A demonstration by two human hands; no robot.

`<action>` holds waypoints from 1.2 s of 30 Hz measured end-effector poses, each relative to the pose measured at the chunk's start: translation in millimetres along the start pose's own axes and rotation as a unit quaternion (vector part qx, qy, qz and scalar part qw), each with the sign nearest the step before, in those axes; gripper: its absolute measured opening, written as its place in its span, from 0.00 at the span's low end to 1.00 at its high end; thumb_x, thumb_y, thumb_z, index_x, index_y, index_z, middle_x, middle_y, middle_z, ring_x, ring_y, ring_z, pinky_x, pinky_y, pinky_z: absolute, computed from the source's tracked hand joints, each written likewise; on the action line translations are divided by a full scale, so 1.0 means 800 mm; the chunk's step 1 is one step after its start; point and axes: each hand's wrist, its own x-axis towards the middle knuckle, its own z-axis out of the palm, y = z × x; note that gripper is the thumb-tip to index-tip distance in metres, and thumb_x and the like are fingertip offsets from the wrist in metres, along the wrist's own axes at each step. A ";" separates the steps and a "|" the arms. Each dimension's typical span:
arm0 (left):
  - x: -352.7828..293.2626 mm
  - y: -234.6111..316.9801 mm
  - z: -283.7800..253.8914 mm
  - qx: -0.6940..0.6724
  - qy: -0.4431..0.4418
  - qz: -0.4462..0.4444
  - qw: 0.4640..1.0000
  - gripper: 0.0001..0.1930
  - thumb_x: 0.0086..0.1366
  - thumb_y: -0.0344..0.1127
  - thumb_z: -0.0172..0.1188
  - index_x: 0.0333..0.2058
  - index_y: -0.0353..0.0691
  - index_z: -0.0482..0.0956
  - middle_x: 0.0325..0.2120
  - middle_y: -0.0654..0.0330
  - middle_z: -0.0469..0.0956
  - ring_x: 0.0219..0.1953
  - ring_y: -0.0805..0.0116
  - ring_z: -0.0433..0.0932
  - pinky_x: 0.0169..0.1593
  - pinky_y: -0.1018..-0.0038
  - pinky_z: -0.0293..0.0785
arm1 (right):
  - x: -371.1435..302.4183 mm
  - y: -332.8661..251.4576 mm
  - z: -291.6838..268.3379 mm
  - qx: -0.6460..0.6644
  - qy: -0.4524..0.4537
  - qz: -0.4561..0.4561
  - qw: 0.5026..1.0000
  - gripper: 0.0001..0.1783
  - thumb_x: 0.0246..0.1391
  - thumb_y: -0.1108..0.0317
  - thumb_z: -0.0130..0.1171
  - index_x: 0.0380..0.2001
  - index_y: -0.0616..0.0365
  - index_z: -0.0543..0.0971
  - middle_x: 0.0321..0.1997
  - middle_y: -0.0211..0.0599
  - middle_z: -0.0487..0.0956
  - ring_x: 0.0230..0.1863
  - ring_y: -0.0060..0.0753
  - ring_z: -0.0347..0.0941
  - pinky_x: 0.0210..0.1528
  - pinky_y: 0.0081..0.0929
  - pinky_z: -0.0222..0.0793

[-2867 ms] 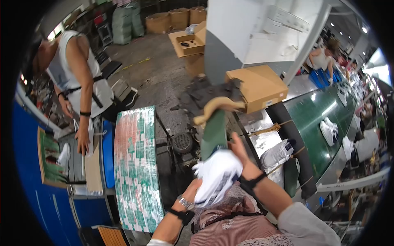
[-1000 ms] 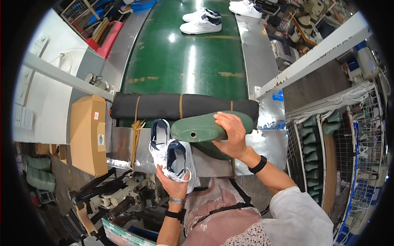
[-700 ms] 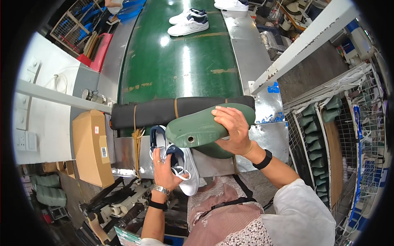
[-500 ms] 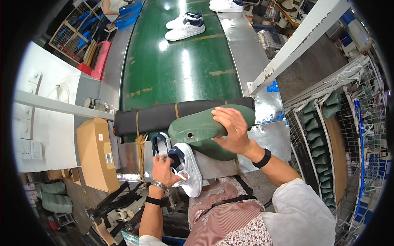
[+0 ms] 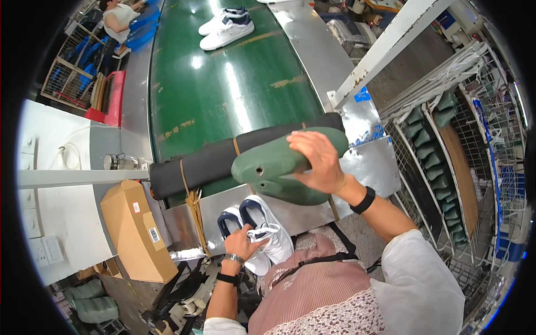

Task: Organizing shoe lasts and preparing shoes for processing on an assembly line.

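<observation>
Pinching white sneakers (image 5: 282, 244) at lower centre, left hand (image 5: 240, 245) apparently gripping near the tongues, right hand (image 5: 319, 162) clasping a green shoe last (image 5: 271, 158) mid-frame, second last (image 5: 296, 193) just below; looks a two-handed holding step, next move calling for firm grip both sides.

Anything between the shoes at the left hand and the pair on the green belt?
Yes: a black roll lies across the near end of the green belt, between the near shoes and the far pair.

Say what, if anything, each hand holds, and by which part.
Right hand: upper green shoe last, by the half away from its hole. Left hand: at white shoes' laces; grip unclear.
</observation>
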 end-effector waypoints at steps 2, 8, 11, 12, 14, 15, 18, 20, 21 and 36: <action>0.005 -0.005 -0.006 0.003 0.011 0.016 1.000 0.32 0.48 0.69 0.70 0.37 0.45 0.81 0.25 0.51 0.82 0.29 0.50 0.83 0.31 0.58 0.78 | -0.004 0.002 0.010 -0.014 -0.006 0.039 0.999 0.36 0.31 0.74 0.73 0.50 0.59 0.74 0.53 0.43 0.79 0.56 0.48 0.76 0.60 0.45 0.69; 0.019 -0.025 -0.024 -0.004 -0.023 0.039 0.999 0.32 0.46 0.66 0.73 0.39 0.46 0.81 0.25 0.51 0.83 0.30 0.51 0.83 0.33 0.58 0.78 | -0.062 0.024 0.053 -0.084 -0.043 0.175 0.980 0.35 0.34 0.72 0.73 0.50 0.59 0.73 0.50 0.44 0.79 0.56 0.51 0.75 0.61 0.44 0.67; 0.023 -0.033 -0.022 0.000 -0.016 0.064 0.998 0.32 0.46 0.66 0.73 0.38 0.46 0.80 0.25 0.52 0.83 0.29 0.52 0.83 0.32 0.59 0.78 | -0.100 0.034 0.064 -0.090 -0.095 0.264 0.956 0.33 0.37 0.71 0.73 0.51 0.58 0.73 0.52 0.45 0.78 0.57 0.51 0.73 0.63 0.44 0.65; 0.023 -0.034 -0.021 0.002 -0.011 0.073 0.997 0.32 0.46 0.66 0.74 0.38 0.46 0.80 0.24 0.52 0.83 0.29 0.52 0.83 0.32 0.59 0.78 | -0.114 0.036 0.065 -0.097 -0.116 0.302 0.941 0.33 0.38 0.70 0.73 0.52 0.58 0.73 0.53 0.46 0.78 0.58 0.52 0.72 0.63 0.44 0.65; 0.024 -0.036 -0.022 0.003 -0.011 0.090 0.996 0.31 0.47 0.67 0.72 0.37 0.46 0.79 0.23 0.53 0.82 0.27 0.53 0.83 0.31 0.59 0.77 | -0.132 0.036 0.063 -0.107 -0.136 0.348 0.922 0.33 0.39 0.69 0.73 0.52 0.58 0.73 0.54 0.46 0.77 0.59 0.52 0.71 0.63 0.45 0.65; 0.025 -0.038 -0.021 0.005 -0.006 0.100 0.995 0.31 0.48 0.67 0.71 0.36 0.46 0.79 0.22 0.53 0.82 0.26 0.53 0.83 0.30 0.59 0.76 | -0.135 0.035 0.060 -0.088 -0.150 0.331 0.927 0.34 0.40 0.69 0.73 0.54 0.59 0.73 0.55 0.47 0.77 0.60 0.53 0.71 0.63 0.45 0.64; 0.030 -0.044 -0.018 0.003 -0.007 0.110 0.994 0.31 0.47 0.66 0.72 0.36 0.46 0.78 0.22 0.53 0.82 0.26 0.53 0.82 0.30 0.59 0.76 | -0.130 0.021 0.057 -0.049 -0.176 0.324 0.928 0.35 0.42 0.67 0.72 0.56 0.59 0.72 0.57 0.50 0.75 0.61 0.55 0.70 0.65 0.45 0.64; 0.033 -0.044 -0.019 0.003 -0.006 0.125 0.992 0.30 0.47 0.66 0.72 0.35 0.46 0.79 0.21 0.54 0.81 0.25 0.52 0.82 0.29 0.59 0.76 | -0.126 0.007 0.064 -0.022 -0.128 0.277 0.952 0.34 0.44 0.67 0.71 0.56 0.57 0.72 0.58 0.52 0.75 0.62 0.56 0.69 0.66 0.45 0.63; 0.034 -0.043 -0.021 0.001 -0.016 0.120 0.993 0.30 0.47 0.65 0.73 0.35 0.45 0.79 0.22 0.53 0.82 0.26 0.52 0.82 0.29 0.59 0.76 | -0.129 -0.004 0.071 0.005 -0.093 0.306 0.947 0.34 0.42 0.64 0.73 0.55 0.54 0.74 0.63 0.51 0.71 0.65 0.58 0.66 0.68 0.50 0.60; 0.037 -0.038 -0.021 0.014 -0.002 0.125 0.992 0.31 0.46 0.65 0.74 0.35 0.44 0.80 0.23 0.52 0.83 0.26 0.50 0.83 0.29 0.60 0.76 | -0.146 -0.005 0.082 -0.021 -0.157 0.241 0.958 0.22 0.30 0.60 0.79 0.26 0.65 0.83 0.73 0.50 0.60 0.71 0.58 0.57 0.70 0.55 0.55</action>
